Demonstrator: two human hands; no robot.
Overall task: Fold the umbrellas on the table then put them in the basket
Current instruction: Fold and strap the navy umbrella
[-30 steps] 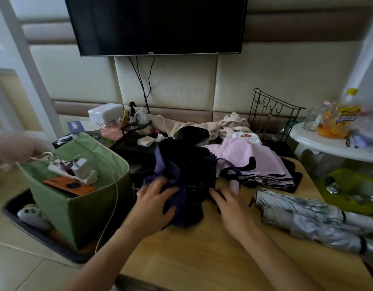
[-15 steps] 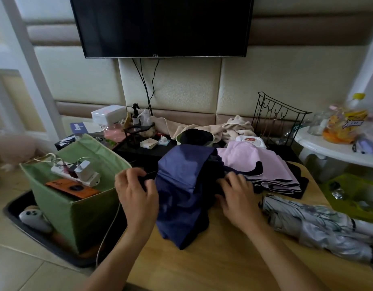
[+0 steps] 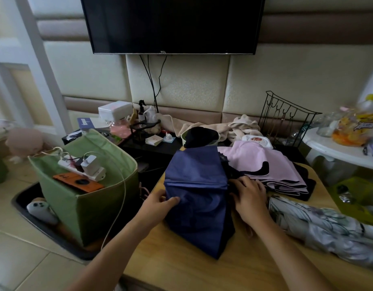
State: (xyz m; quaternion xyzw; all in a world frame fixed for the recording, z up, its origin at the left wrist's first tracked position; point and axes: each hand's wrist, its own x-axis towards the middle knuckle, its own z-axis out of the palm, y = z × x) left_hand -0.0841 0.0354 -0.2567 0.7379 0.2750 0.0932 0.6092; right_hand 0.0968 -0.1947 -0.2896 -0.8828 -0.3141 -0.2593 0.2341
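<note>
Navy umbrella (image 3: 197, 198) canopy now smoothed flatter; left hand (image 3: 158, 203) shifted onto fabric.

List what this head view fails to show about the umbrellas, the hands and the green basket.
- Blue umbrella: handle and ribs hidden under its own fabric.
- Right hand: fingertips buried in dark folds; grip unclear.
- Left hand: fingers behind the fabric edge.
- Patterned umbrella: cut off by the right edge, blurred.
- Green basket: inside blocked by a power strip.
</note>
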